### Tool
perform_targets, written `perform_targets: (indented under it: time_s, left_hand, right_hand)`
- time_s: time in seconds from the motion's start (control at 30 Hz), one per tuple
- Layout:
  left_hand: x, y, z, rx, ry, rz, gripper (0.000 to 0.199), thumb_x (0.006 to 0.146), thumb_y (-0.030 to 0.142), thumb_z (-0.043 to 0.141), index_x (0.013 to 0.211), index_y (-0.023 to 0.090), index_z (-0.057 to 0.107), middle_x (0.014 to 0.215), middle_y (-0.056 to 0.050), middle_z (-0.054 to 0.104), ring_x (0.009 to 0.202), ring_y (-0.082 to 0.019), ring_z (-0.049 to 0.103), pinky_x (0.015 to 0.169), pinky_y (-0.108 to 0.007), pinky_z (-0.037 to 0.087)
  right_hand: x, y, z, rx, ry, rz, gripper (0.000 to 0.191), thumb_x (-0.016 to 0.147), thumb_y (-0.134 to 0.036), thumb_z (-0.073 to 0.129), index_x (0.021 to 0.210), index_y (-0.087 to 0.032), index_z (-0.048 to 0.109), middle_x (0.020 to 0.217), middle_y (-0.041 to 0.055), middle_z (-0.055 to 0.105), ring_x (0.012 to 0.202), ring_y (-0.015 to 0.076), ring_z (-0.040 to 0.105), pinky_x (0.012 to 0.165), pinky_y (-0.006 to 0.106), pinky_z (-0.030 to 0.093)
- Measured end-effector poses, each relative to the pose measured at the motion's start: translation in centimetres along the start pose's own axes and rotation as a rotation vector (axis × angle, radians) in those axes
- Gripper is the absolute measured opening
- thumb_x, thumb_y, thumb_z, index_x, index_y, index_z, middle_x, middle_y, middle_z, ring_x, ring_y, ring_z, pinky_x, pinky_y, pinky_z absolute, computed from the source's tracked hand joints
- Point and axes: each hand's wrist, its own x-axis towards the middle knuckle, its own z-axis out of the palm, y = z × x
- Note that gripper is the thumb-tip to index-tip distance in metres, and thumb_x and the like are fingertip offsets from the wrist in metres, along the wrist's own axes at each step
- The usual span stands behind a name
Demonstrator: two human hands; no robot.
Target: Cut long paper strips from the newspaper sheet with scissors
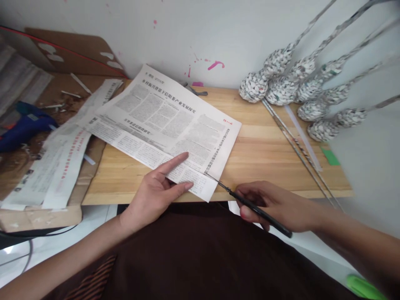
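Note:
A folded newspaper sheet [178,125] lies slanted on the wooden table, its lower right corner near the front edge. My left hand [153,189] rests at its near side, with index finger and thumb stretched out and apart on the print. The other left fingers are hidden. My right hand [271,204] is closed around the black handle of a thin-bladed knife [261,216]. Its blade meets the paper along a crease, just right of my left fingertips; the tip is hard to make out.
Several woven paper gourd shapes [254,87] with long stems stand at the back right. Thin paper rods [296,150] lie below them, near a green piece [329,156]. At left, newspaper strips [67,166] and a blue glue gun [26,127] lie on cardboard [56,216].

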Motion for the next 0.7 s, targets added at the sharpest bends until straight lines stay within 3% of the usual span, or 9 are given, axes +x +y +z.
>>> perform_targets:
  time_s: [0.47,0.7]
  left_hand:
    - [-0.28,0.4,0.22,-0.002,0.015,-0.008,0.079,0.081,0.036,0.079,0.152,0.019,0.049,0.047,0.012,0.022,0.048,-0.008,0.013,0.044,-0.026,0.009]
    - [-0.3,0.79,0.3,-0.023,0.027,-0.01,0.077,0.079,0.033,0.08,0.149,0.018,0.053,0.045,0.012,0.024,0.045,-0.008,0.016,0.042,-0.025,0.013]
  right_hand:
    - [-0.12,-0.05,-0.57,-0.139,0.061,0.032,0.051,0.082,-0.067,0.071,0.078,-0.019,0.057,0.065,-0.0028,0.05,0.056,0.0095,0.044,0.046,0.022,0.031]
    - [0.19,-0.45,-0.72,-0.028,0.046,0.091,0.053,0.073,-0.066,0.079,0.072,-0.019,0.053,0.061,-0.0057,0.045,0.053,0.0084,0.04,0.046,0.022,0.031]
